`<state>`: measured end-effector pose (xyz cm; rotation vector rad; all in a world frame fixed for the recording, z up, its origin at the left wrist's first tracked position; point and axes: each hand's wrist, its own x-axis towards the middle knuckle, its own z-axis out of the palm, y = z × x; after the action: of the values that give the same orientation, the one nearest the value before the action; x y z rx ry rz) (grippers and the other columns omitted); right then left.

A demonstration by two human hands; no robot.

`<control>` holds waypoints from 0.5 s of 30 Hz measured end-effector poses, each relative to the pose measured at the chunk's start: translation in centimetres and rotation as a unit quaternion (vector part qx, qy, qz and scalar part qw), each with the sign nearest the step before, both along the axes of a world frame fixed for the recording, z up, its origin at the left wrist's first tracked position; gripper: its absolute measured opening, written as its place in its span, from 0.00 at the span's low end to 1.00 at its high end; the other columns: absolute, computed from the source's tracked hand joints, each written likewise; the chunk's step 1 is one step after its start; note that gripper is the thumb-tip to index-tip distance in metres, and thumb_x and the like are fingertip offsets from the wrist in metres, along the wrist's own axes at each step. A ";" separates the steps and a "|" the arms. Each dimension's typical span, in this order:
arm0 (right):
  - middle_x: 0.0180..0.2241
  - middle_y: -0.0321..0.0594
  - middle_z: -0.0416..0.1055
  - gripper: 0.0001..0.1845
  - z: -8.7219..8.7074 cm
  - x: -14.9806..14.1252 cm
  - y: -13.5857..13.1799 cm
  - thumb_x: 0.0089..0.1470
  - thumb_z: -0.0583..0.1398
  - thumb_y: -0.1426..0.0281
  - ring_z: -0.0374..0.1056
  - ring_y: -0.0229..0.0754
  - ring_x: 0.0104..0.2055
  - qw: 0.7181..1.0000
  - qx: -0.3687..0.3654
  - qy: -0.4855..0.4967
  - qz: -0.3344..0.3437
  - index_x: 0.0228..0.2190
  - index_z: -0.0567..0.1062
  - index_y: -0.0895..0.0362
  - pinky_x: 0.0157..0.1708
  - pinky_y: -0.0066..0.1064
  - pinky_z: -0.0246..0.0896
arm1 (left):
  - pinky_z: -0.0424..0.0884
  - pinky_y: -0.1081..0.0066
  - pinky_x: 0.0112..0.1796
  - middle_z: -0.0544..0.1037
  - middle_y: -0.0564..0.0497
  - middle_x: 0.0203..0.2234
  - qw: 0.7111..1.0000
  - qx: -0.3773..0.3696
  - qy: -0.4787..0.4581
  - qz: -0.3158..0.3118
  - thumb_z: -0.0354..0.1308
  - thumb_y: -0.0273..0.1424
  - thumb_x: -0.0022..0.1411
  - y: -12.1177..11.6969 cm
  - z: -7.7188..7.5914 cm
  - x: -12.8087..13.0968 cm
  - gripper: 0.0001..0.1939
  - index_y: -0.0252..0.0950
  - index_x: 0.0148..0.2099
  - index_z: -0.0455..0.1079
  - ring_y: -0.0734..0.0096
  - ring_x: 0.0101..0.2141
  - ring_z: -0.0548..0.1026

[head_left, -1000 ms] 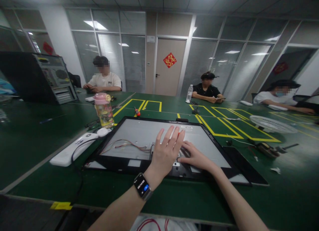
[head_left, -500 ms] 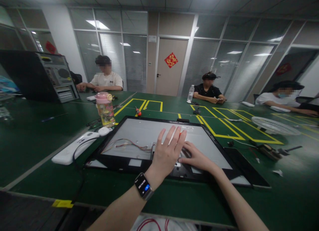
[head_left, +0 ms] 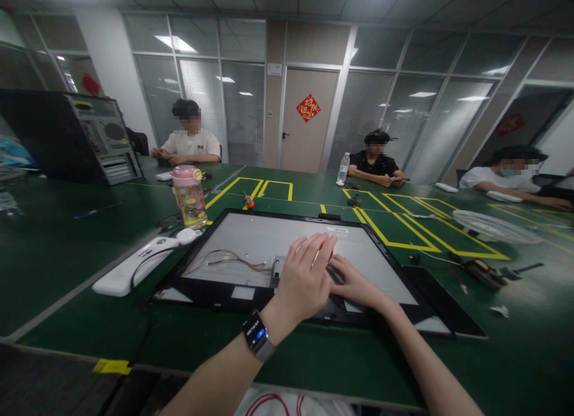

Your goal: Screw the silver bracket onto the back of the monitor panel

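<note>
A large flat screen panel [head_left: 385,266] lies on the table with its grey metal back up and a black frame around it. My left hand [head_left: 300,281], with a smartwatch [head_left: 256,333] on the wrist, is over the panel's near middle, its fingers bent and drawn together. A small red-orange bit shows between those fingers; its kind is hidden. Close beside it, my right hand [head_left: 356,281] has its fingers curled in, and what they hold is covered. Left of both hands, a metal bracket [head_left: 277,268] partly shows, with thin loose wires [head_left: 235,257] leading from it.
A pink-lidded bottle [head_left: 189,195] and a white power bank [head_left: 132,269] with a black cable stand left. A black computer case [head_left: 49,138] is farther left. Right of the panel lie a dark slab [head_left: 443,302] and a tool [head_left: 487,271]. Several people sit across the table.
The fingers of my left hand, stretched out before, have bent and come together as the hand turned. My right hand stays in place. The view shifted slightly at first.
</note>
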<state>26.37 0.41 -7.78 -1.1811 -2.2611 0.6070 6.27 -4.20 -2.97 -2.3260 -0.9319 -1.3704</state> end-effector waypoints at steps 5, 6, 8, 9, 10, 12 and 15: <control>0.53 0.45 0.63 0.32 0.3 -0.1 -0.2 0.50 0.66 0.59 0.60 0.53 0.56 1.000 -0.014 0.007 0.000 0.55 0.67 0.51 0.58 0.46 0.55 | 0.71 0.64 0.50 0.72 0.43 0.51 0.967 -0.137 -0.162 -0.144 0.43 0.25 0.69 0.4 0.2 0.0 0.22 0.39 0.62 0.60 0.66 0.50 0.72; 0.52 0.45 0.63 0.32 0.4 -0.1 -0.3 0.50 0.66 0.59 0.60 0.53 0.56 1.000 -0.017 0.008 0.001 0.55 0.67 0.51 0.58 0.45 0.56 | 0.72 0.66 0.48 0.73 0.44 0.48 0.960 -0.149 -0.184 -0.150 0.46 0.25 0.69 0.4 0.3 0.0 0.20 0.41 0.60 0.63 0.67 0.47 0.73; 0.52 0.45 0.63 0.32 0.6 -0.2 -0.4 0.51 0.66 0.58 0.60 0.53 0.55 1.000 -0.020 0.006 0.003 0.56 0.67 0.52 0.58 0.45 0.56 | 0.73 0.68 0.43 0.72 0.47 0.42 0.953 -0.157 -0.213 -0.146 0.53 0.27 0.66 0.4 0.5 -0.1 0.16 0.42 0.55 0.68 0.69 0.40 0.73; 0.52 0.45 0.63 0.33 0.7 -0.2 -0.5 0.51 0.65 0.58 0.60 0.53 0.55 1.000 -0.022 0.005 0.003 0.56 0.66 0.52 0.57 0.45 0.56 | 0.73 0.69 0.41 0.71 0.48 0.40 0.953 -0.155 -0.221 -0.139 0.55 0.28 0.65 0.3 0.6 -0.3 0.15 0.42 0.54 0.69 0.70 0.38 0.73; 0.52 0.45 0.63 0.33 0.8 -0.2 -0.5 0.51 0.65 0.58 0.60 0.53 0.55 1.000 -0.024 0.004 0.002 0.56 0.66 0.53 0.57 0.44 0.57 | 0.73 0.68 0.41 0.70 0.49 0.39 0.953 -0.151 -0.228 -0.131 0.56 0.29 0.64 0.3 0.7 -0.4 0.15 0.42 0.53 0.70 0.71 0.37 0.72; 0.52 0.45 0.63 0.32 1.1 -0.3 -0.7 0.51 0.65 0.58 0.60 0.52 0.55 1.000 -0.028 0.002 0.001 0.56 0.67 0.52 0.57 0.44 0.57 | 0.72 0.67 0.43 0.69 0.47 0.41 0.952 -0.146 -0.237 -0.123 0.53 0.29 0.67 0.2 0.8 -0.7 0.15 0.41 0.55 0.70 0.69 0.40 0.72; 0.52 0.44 0.63 0.31 1.5 -0.4 -0.9 0.51 0.65 0.58 0.60 0.52 0.56 0.999 -0.036 0.000 0.000 0.55 0.68 0.52 0.58 0.44 0.55 | 0.69 0.65 0.48 0.71 0.44 0.48 0.944 -0.159 -0.256 -0.134 0.43 0.27 0.70 0.2 1.1 -1.0 0.19 0.39 0.58 0.67 0.66 0.47 0.72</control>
<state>25.94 -0.47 -6.26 -1.2136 -2.2566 0.6932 5.29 -3.99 -1.89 -2.4384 -1.0661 -2.1517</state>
